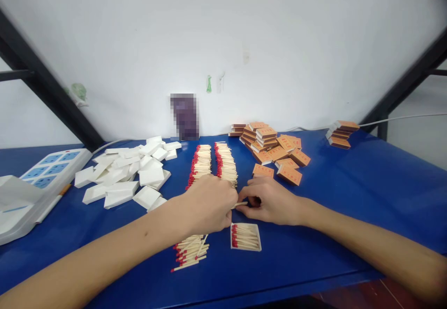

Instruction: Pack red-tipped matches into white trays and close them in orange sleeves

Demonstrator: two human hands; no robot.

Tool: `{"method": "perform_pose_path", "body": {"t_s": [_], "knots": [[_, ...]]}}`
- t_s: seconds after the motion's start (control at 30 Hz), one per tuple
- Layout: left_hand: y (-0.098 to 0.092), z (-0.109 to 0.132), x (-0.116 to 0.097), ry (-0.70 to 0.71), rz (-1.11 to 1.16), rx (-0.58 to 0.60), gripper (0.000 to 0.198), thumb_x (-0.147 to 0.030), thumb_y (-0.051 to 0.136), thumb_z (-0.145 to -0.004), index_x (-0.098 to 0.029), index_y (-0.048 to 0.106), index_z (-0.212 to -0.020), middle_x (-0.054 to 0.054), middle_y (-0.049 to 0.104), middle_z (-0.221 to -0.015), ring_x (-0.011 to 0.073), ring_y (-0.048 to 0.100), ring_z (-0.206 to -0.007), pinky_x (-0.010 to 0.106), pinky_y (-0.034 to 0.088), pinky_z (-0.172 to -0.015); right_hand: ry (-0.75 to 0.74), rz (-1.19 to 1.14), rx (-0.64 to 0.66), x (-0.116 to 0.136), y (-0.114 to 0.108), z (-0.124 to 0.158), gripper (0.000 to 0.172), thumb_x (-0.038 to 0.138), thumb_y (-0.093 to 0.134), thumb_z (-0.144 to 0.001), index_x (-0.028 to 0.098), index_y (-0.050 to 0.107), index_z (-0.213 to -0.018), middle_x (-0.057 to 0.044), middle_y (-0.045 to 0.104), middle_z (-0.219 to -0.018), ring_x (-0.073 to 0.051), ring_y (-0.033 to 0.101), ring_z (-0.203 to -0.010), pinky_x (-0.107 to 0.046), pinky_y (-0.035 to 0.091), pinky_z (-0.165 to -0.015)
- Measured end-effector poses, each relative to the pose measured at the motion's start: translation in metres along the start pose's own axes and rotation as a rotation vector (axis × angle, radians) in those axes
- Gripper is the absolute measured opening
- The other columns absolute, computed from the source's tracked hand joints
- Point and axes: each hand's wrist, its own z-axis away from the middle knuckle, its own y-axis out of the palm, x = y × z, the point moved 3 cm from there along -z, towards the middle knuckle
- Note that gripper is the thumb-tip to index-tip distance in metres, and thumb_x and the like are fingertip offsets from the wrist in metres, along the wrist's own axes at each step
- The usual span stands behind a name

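Observation:
My left hand [211, 204] is closed in a fist-like grip, and pale matchsticks [241, 204] stick out from its right side. Facing it, my right hand [272, 200] has thumb and forefinger curled around the ends of these sticks; their heads and number are hidden by the left hand. Just below my hands lies an open white matchbox tray [260, 234] holding a layer of matches [246, 237], red heads to the left. A loose pile of matches [191, 251] lies below my left hand. Two long rows of matches [226, 162] run away behind both hands.
Many empty white trays [120, 171] are heaped at left. Orange matchboxes [277, 153] form a pile at back right, with a smaller stack [342, 133] farther right. A white power strip [57, 167] and a pen-like stick [52, 204] lie far left on the blue table [349, 183].

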Motion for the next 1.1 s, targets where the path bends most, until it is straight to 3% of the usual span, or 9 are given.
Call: {"method": "perform_pose_path", "body": {"t_s": [0.27,0.37,0.47,0.6,0.73,0.9,1.1], "knots": [[-0.008,0.007,0.002,0.003,0.067,-0.027,0.014,-0.021,0.055,-0.078,-0.017,0.059,-0.065,0.005,0.067,-0.069,0.0211,0.063,-0.058,0.031,0.040,-0.049,-0.010,-0.089,-0.062,0.011,-0.008,0.003,0.010,0.023,0.069,-0.086,0.016,0.074,-0.084,0.002,0.060,-0.058,-0.011,0.051,-0.054,-0.025,0.038,-0.059],[-0.013,0.011,-0.003,0.026,0.106,-0.010,0.015,-0.023,0.057,-0.076,-0.018,0.057,-0.061,0.003,0.064,-0.064,0.0183,0.058,-0.054,0.031,0.037,-0.048,0.026,-0.210,-0.004,0.018,-0.010,0.006,0.001,0.015,0.069,-0.076,0.015,0.070,-0.077,0.005,0.055,-0.055,-0.008,0.049,-0.048,-0.020,0.037,-0.051],[-0.015,0.013,-0.012,0.118,0.148,-0.006,0.017,-0.025,0.061,-0.074,-0.019,0.058,-0.059,0.002,0.061,-0.060,0.0183,0.057,-0.056,0.034,0.044,-0.059,-0.002,-0.309,0.101,0.024,-0.012,0.010,0.005,0.011,0.067,-0.070,0.016,0.066,-0.072,0.007,0.052,-0.053,-0.006,0.048,-0.044,-0.017,0.035,-0.046],[-0.010,0.013,-0.019,0.175,0.207,-0.027,0.017,-0.022,0.065,-0.074,-0.019,0.060,-0.058,0.002,0.062,-0.061,0.0197,0.061,-0.068,0.035,0.048,-0.076,-0.082,-0.261,0.174,0.026,-0.016,0.012,0.004,0.013,0.068,-0.074,0.016,0.065,-0.074,0.007,0.052,-0.055,-0.006,0.047,-0.047,-0.019,0.035,-0.048],[-0.007,0.012,-0.019,0.183,0.256,-0.012,0.012,-0.018,0.066,-0.073,-0.019,0.062,-0.062,0.003,0.064,-0.067,0.0215,0.063,-0.076,0.033,0.047,-0.075,-0.105,-0.233,0.241,0.023,-0.016,0.013,0.003,0.015,0.068,-0.080,0.017,0.066,-0.078,0.005,0.055,-0.060,-0.008,0.050,-0.053,-0.020,0.037,-0.053],[-0.015,0.016,-0.014,0.164,0.303,-0.005,0.007,-0.023,0.066,-0.076,-0.020,0.063,-0.071,0.001,0.064,-0.073,0.0198,0.061,-0.076,0.033,0.047,-0.076,-0.099,-0.224,0.205,0.017,-0.013,0.012,0.006,0.020,0.068,-0.084,0.016,0.067,-0.080,0.005,0.055,-0.062,-0.008,0.050,-0.055,-0.021,0.037,-0.055],[-0.021,0.016,-0.008,0.092,0.194,-0.023,0.028,-0.042,0.071,-0.080,-0.019,0.058,-0.091,0.003,0.064,-0.088,0.0200,0.061,-0.075,0.032,0.043,-0.064,-0.089,-0.160,0.163,0.008,-0.016,0.010,0.007,0.019,0.067,-0.083,0.016,0.065,-0.077,0.005,0.052,-0.061,-0.008,0.048,-0.054,-0.021,0.036,-0.054]]}}
